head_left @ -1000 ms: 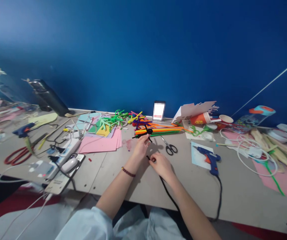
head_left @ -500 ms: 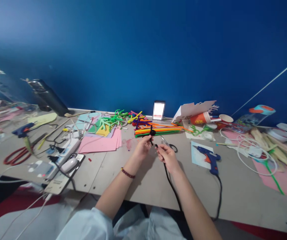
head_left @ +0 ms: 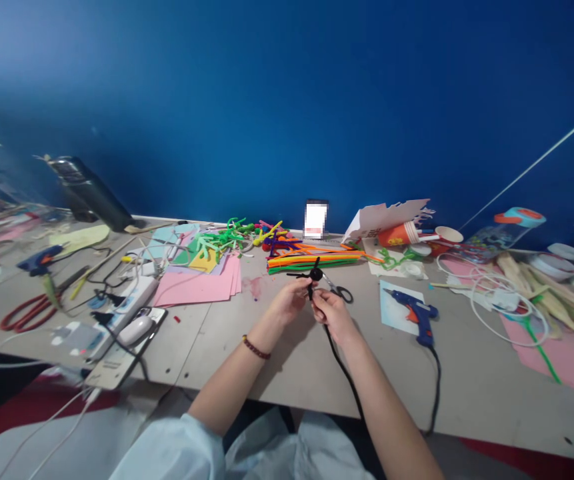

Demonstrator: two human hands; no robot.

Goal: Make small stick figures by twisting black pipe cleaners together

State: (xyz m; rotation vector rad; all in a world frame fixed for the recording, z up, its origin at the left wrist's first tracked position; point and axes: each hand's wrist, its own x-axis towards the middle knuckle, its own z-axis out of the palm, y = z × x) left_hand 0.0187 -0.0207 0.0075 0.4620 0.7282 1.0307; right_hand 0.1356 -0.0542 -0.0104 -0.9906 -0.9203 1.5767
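Observation:
My left hand [head_left: 289, 303] pinches a small black pipe-cleaner figure [head_left: 313, 274] with short arms and a round knot, held just above the grey table [head_left: 267, 360]. My right hand [head_left: 333, 313] is closed on a long black pipe cleaner [head_left: 339, 363] that trails down toward my lap; its upper end meets the figure. The two hands touch at the fingertips. Small black-handled scissors [head_left: 339, 291] lie just behind them. A bundle of orange, green and other pipe cleaners [head_left: 311, 259] lies further back.
A blue glue gun [head_left: 414, 312] on a card, its cord running off the front edge, sits to the right. Pink paper sheets [head_left: 199, 287], a power strip [head_left: 117, 313], red scissors [head_left: 21, 313] and cables lie left. Paper cups [head_left: 401, 235], a white cable coil [head_left: 509, 300] and a bottle [head_left: 509, 230] are at right.
My right hand rose from the table with the long black pipe cleaner and came up to my left hand; both now meet at the black figure, shifted slightly right.

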